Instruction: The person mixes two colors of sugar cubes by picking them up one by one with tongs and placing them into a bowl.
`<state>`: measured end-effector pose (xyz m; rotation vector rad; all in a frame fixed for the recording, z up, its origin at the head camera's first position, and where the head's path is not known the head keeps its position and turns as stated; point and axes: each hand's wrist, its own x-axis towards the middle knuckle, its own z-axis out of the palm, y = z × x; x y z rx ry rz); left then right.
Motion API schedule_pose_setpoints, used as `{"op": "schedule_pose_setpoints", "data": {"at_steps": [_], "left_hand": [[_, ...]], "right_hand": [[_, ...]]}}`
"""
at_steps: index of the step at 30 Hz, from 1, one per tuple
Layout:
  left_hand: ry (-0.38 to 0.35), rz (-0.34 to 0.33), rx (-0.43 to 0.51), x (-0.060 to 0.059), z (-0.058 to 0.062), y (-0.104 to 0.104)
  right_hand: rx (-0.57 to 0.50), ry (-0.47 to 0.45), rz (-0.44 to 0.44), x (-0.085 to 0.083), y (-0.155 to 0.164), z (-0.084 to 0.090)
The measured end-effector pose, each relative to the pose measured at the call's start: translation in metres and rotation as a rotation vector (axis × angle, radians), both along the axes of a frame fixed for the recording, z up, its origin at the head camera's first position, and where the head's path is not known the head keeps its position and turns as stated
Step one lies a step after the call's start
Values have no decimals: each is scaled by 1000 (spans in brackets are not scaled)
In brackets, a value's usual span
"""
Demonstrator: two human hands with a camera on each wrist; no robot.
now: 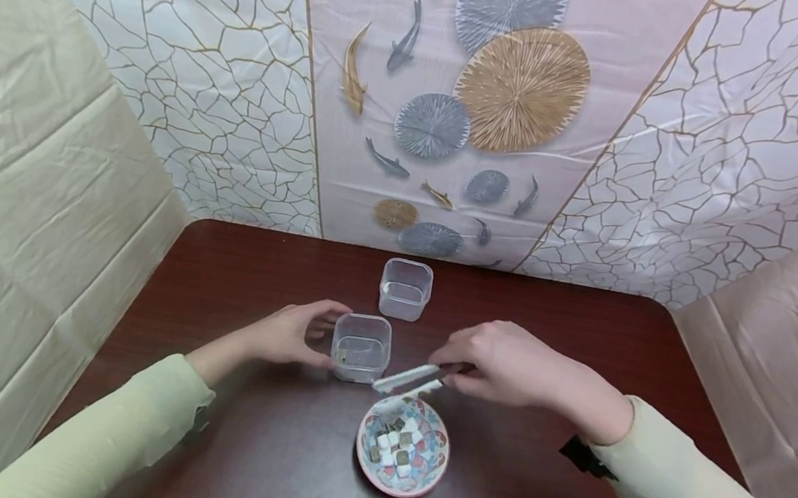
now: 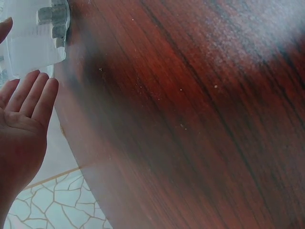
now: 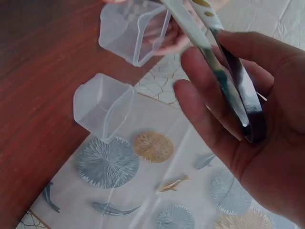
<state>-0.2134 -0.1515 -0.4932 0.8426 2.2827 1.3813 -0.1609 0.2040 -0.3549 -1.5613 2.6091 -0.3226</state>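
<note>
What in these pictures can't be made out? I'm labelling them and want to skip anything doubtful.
- Head view: whether the tongs grip a piece; the tips are too small.
- Head view: what the small dark thing in the near container is.
- Left wrist view: the left hand is cut off by the frame edge.
- Right wrist view: the bowl is out of frame; the tong tips run off the top.

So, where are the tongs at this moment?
In the head view, the tongs are in the right hand, right of centre on the table, with their tips above the patterned bowl, beside the nearer clear container.
</note>
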Motion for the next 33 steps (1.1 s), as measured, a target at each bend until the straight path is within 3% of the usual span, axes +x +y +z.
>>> {"op": "schedule_pose_setpoints", "data": {"at_steps": [6,13,24,33], "left_hand": [[4,-1,-5,0,0,0],[12,-3,-1,1,1,1],[25,-2,-16,-1,1,2],[19,2,-17,1,3,2]], "right_hand": [[-31,143,-33,-20,-17,-1],[84,292,-37,-43,-44,-17],[179,294,-24,-57,-74,-41],[187,240,-33,-62,-80,-44]]}}
